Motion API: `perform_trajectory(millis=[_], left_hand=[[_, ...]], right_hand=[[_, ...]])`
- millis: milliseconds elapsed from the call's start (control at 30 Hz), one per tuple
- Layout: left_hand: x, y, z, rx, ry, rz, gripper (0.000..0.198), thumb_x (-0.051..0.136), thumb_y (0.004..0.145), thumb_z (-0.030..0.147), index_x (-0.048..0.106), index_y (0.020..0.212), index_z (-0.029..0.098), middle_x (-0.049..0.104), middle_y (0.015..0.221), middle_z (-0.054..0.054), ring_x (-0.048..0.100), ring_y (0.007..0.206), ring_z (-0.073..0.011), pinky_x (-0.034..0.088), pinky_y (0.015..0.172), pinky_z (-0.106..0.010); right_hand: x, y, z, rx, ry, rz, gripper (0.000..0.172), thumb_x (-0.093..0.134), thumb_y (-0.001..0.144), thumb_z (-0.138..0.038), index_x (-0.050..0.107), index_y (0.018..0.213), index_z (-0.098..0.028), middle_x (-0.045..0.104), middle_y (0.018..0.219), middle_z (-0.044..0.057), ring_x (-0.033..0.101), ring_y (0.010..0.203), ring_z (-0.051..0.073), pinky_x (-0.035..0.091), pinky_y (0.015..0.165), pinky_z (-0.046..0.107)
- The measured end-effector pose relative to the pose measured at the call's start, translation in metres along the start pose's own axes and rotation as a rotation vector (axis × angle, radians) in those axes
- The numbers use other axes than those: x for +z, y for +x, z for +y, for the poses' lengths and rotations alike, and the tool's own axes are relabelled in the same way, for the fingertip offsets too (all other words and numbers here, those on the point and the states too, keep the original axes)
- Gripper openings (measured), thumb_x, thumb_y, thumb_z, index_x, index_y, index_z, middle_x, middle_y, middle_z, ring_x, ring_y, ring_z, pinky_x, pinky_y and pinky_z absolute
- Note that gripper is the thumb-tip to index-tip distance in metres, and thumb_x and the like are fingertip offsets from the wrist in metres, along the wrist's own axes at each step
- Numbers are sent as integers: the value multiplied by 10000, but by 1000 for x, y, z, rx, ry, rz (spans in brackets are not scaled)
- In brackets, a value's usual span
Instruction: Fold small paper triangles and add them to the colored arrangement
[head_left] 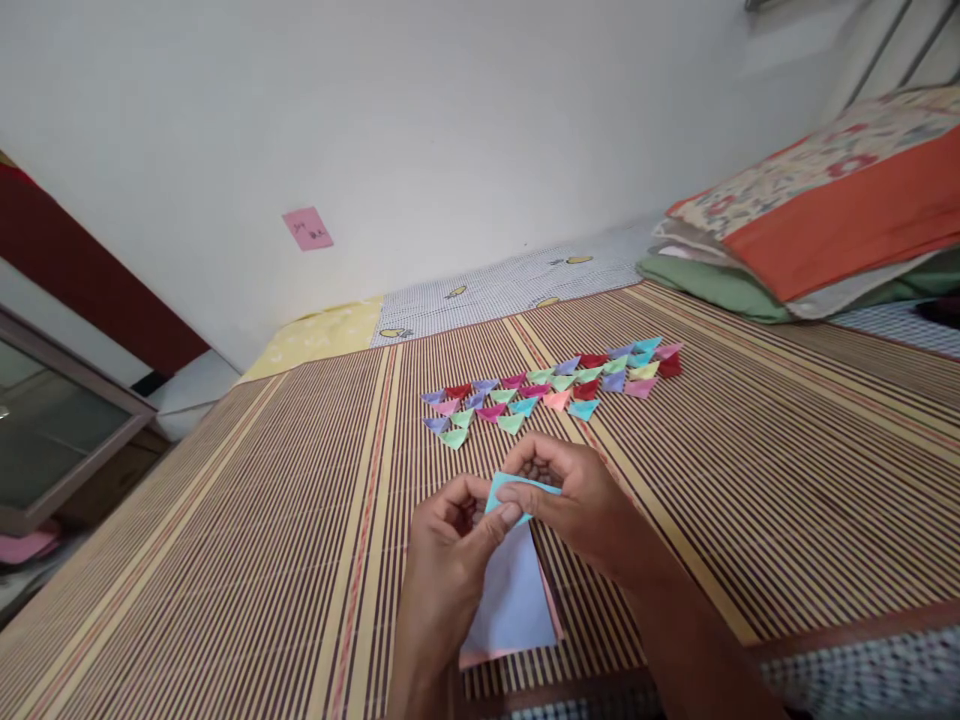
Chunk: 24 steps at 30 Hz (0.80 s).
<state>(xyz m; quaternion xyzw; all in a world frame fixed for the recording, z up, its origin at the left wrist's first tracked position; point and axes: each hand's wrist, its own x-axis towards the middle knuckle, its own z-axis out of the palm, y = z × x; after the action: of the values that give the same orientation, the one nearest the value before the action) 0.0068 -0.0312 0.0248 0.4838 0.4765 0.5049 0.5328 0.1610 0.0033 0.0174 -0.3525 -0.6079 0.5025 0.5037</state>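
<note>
Between both my hands is a small folded piece of light blue paper. My left hand pinches its left side with the thumb on top. Over its right part lies the thumb of my right hand, with the fingers curled behind the paper. Beneath my hands a stack of paper sheets rests on the mat, lavender on top with a pink edge showing below. Beyond my hands, several small folded paper triangles in green, red, purple, pink and blue lie in slanting rows.
A striped bamboo mat covers the bed. Folded bedding and a floral cushion are piled at the back right. On the white wall sticks a pink note. A glass-fronted cabinet stands at the left.
</note>
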Motion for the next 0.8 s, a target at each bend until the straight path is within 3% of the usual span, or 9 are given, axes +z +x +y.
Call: perform_trajectory(millis=[200,367,567,800], left_hand=[[4,1,-4,51,-23,66,198,832,774,307,696,773,163,643,707,7,561,693,-125,442,666,-226],[6,2,-9,108,-142,198,192,824,787,299,674,767,180,669,724,19,574,683,-107,465,660,-203],[2,2,-7,75,-97,160,225,806,804,351,694,765,160,667,705,7,552,648,-92,437,612,-177],[-2,1,-8,62,-80,184,218,812,791,346,717,759,152,646,673,10,527,612,-93,420,593,-191]], right_hand=[[-1,2,5,57,144,14,245,796,769,-300,677,953,-190,632,780,-14,587,720,135,470,648,248],[-5,1,11,61,174,6,196,774,815,-349,684,836,-177,603,703,-23,529,646,119,420,600,240],[-4,-1,10,67,163,-19,139,719,875,-304,674,829,-181,573,678,-43,494,634,105,382,588,229],[-2,-1,6,27,89,19,213,708,874,-281,611,716,-177,521,647,-52,461,611,98,373,568,229]])
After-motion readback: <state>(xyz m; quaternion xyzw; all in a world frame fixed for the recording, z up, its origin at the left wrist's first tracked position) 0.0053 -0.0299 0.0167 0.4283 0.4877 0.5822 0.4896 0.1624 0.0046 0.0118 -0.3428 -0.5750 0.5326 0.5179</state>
